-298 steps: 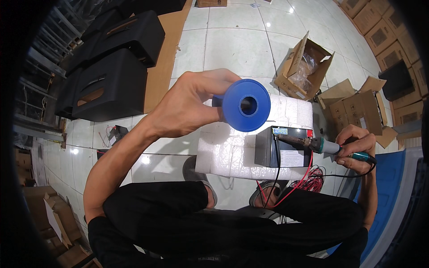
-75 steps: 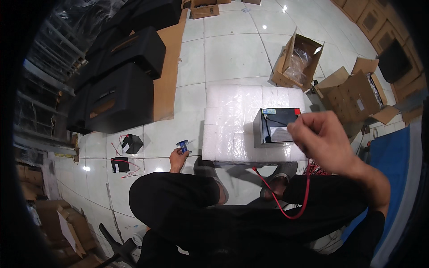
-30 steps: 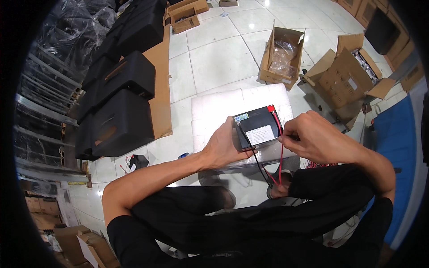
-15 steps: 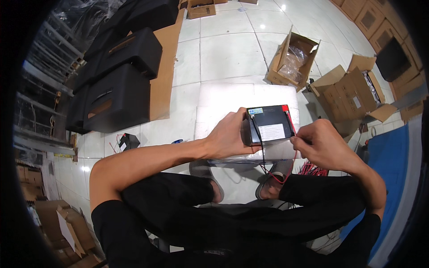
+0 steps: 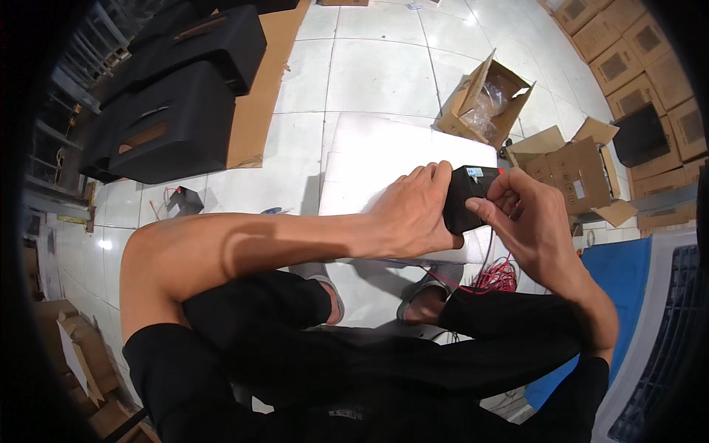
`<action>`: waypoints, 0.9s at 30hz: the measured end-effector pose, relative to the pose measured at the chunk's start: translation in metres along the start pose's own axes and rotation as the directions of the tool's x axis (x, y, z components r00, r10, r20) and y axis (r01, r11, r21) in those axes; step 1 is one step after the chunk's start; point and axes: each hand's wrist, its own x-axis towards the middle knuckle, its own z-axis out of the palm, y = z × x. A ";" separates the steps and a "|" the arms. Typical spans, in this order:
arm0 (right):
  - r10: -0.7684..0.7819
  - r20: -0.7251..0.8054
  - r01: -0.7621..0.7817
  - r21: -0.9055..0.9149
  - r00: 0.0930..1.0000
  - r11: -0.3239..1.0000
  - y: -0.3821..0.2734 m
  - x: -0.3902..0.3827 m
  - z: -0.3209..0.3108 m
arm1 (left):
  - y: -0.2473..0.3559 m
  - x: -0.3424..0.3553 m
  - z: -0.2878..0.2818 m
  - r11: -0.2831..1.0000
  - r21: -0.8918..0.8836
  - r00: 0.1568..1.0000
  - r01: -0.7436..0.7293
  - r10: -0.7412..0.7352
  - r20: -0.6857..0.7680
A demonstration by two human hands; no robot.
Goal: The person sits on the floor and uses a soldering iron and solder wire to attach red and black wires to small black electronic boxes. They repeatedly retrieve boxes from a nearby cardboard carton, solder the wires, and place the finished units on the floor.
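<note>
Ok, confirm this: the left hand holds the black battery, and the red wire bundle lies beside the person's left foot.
Wrong foot: the head view shows the red wire bundle beside the right foot. The left hand does hold the black battery.

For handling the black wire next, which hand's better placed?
Right, I'd say. The right hand is right beside the black wire; the left hand is occupied on the battery's left side, farther from that wire.
</note>
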 end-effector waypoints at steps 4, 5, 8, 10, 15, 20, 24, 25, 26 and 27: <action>0.199 0.167 -0.223 0.139 0.966 0.965 0.003 0.005 -0.012 | 0.002 0.002 0.000 1.000 0.017 1.000 0.021 -0.021 0.021; 0.220 0.172 -0.242 0.118 0.960 0.963 0.003 0.005 -0.013 | 0.001 0.001 0.000 0.999 0.015 0.999 0.029 -0.029 0.025; 0.204 0.188 -0.224 0.093 0.961 0.970 0.006 0.007 -0.013 | -0.001 0.000 0.000 0.999 0.027 0.999 0.028 -0.028 0.027; 0.186 0.210 -0.205 0.072 0.960 0.976 0.007 0.009 -0.012 | -0.002 0.000 0.001 0.999 0.034 0.999 0.024 -0.025 0.024; 0.106 0.164 -0.123 0.098 0.981 0.988 0.009 0.009 -0.011 | -0.001 0.000 0.001 1.000 0.022 1.000 0.009 -0.009 0.017; 0.124 0.193 -0.151 0.134 0.973 0.979 0.012 0.010 -0.012 | 0.000 0.000 0.000 1.000 0.017 1.000 -0.001 0.001 0.022; 0.114 0.223 -0.161 0.208 0.968 0.965 0.016 0.012 -0.012 | 0.000 0.000 -0.001 1.000 0.012 1.000 0.004 -0.004 0.031; 0.123 0.229 -0.175 0.222 0.966 0.959 0.017 0.012 -0.012 | 0.000 0.000 -0.002 1.000 0.008 1.000 -0.001 0.001 0.026; 0.108 0.240 -0.167 0.239 0.965 0.957 0.017 0.013 -0.013 | 0.000 0.000 -0.002 1.000 0.012 1.000 -0.004 0.004 0.024; 0.112 0.250 -0.175 0.245 0.962 0.954 0.018 0.013 -0.013 | 0.000 0.000 -0.002 1.000 0.017 1.000 -0.008 0.007 0.023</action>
